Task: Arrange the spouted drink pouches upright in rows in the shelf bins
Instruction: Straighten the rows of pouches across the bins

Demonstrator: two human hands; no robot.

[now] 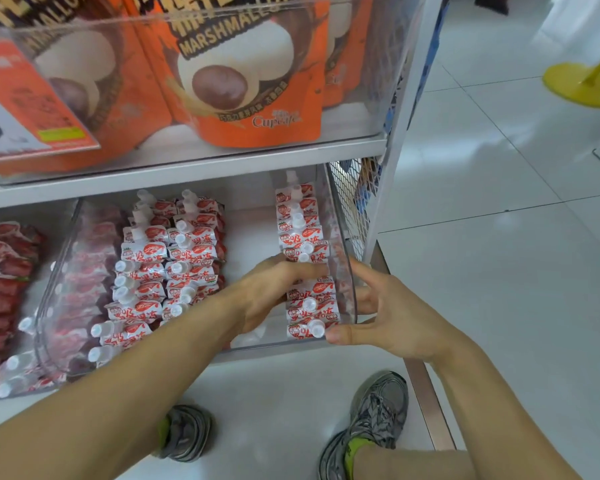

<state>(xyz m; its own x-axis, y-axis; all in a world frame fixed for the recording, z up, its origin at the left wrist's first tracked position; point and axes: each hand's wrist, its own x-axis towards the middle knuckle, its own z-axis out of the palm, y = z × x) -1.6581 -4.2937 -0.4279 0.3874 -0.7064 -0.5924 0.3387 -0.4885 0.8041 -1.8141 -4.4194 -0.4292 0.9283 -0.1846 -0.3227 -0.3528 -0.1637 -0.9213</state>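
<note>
We are reaching our left hand (274,289) into the clear bin (343,237) on the lower shelf (187,174), its fingers (309,270) lying straight against the right-hand row of pouches (303,244) along the bin's right wall. An open lane is running between this row and the two rows (167,258) toward the left. Our right hand (388,313) is cupping the bin's front right corner, fingers loosely spread.

Left hand (274,289) fingertips behind pouches (309,299)

- Our left hand (274,289) reaches forward at mid-frame, fingers extended toward the right.
- Our right hand (388,317) sits right of centre, fingers spread and loosely curved, thumb pointing left.
</note>
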